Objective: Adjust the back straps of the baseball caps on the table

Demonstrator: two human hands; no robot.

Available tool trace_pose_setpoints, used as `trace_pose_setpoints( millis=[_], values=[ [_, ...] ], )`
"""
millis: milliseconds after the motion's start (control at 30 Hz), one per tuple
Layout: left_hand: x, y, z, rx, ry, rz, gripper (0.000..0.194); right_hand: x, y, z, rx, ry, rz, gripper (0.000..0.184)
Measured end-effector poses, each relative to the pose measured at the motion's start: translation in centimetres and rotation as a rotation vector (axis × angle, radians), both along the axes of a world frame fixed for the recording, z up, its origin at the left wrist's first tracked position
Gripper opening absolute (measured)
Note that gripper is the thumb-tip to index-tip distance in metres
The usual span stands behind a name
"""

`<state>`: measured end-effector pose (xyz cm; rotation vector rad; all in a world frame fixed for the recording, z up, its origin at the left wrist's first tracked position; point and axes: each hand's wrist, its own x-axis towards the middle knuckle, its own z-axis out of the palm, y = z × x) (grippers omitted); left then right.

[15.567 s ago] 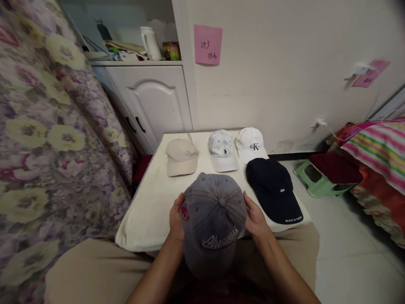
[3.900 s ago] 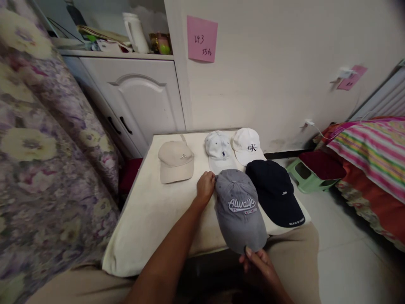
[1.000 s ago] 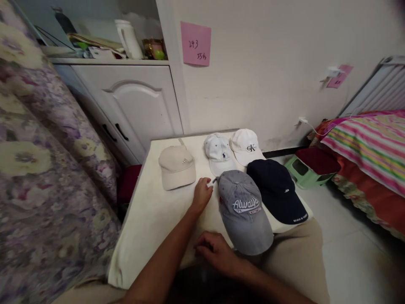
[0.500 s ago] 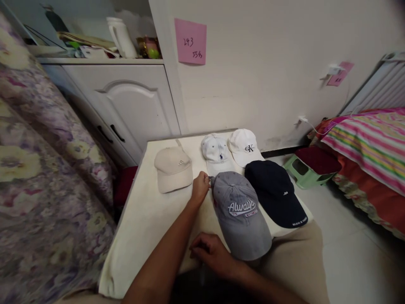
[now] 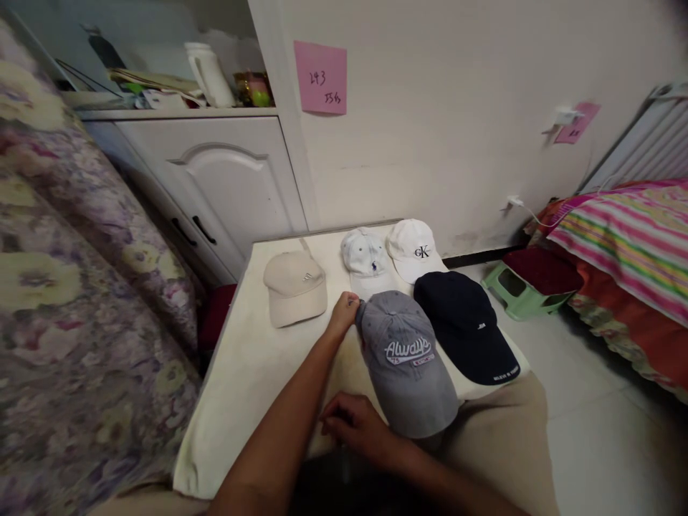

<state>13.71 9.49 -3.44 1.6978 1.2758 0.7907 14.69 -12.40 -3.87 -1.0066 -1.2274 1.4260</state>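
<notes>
On a cream-covered table lies a grey cap (image 5: 416, 387) with "Always" stitched on its front, its brim towards me. My left hand (image 5: 345, 314) pinches the strap at the back of this cap. Left of the brim, my right hand (image 5: 359, 426) rests loosely curled, its thumb and fingers a little apart and nothing visible in them. A dark navy cap (image 5: 456, 315) sits against the grey cap's right side. Behind are a pale cap (image 5: 368, 254) with a small rider logo and a white CK cap (image 5: 413, 247). To the left lies a beige cap (image 5: 295, 283).
The table (image 5: 236, 408) stands against the wall, near a white cabinet (image 5: 226, 168). A floral curtain (image 5: 91, 322) hangs at left. On the right are a green stool (image 5: 516, 287) and a bed with a striped cover (image 5: 634, 229). A pink note (image 5: 321, 77) is on the wall.
My left hand keeps its pinch on the grey cap's strap, with slightly more of the strap showing. The view has shifted a little; the caps lie as before.
</notes>
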Motion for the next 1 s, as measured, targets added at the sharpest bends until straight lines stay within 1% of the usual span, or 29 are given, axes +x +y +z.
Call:
trace_pose_setpoints(
  millis=[167,300,433,567,700,1000],
  values=[
    [0.2,0.1,-0.3,0.031,0.113,0.008,0.034,0.0,0.1,-0.7,0.008,0.034,0.02,0.007],
    [0.4,-0.4,-0.6,0.112,0.18,0.043,0.033,-0.1,0.2,-1.2,0.021,0.045,0.028,0.009],
    [0.7,-1.0,-0.8,0.2,0.225,0.058,0.032,-0.1,0.1,-1.2,0.03,0.043,0.027,0.015],
    [0.7,-1.3,-0.7,0.275,0.257,0.041,0.031,-0.1,0.1,-1.1,0.019,0.029,0.018,0.02],
    [0.2,-1.7,-0.5,0.32,0.276,0.008,0.028,-0.1,0.0,-0.9,0.001,0.013,0.01,0.02],
    [-0.7,-2.9,-0.1,0.326,0.335,-0.069,0.024,0.0,0.0,-0.7,-0.02,0.015,0.025,0.018]
  ],
)
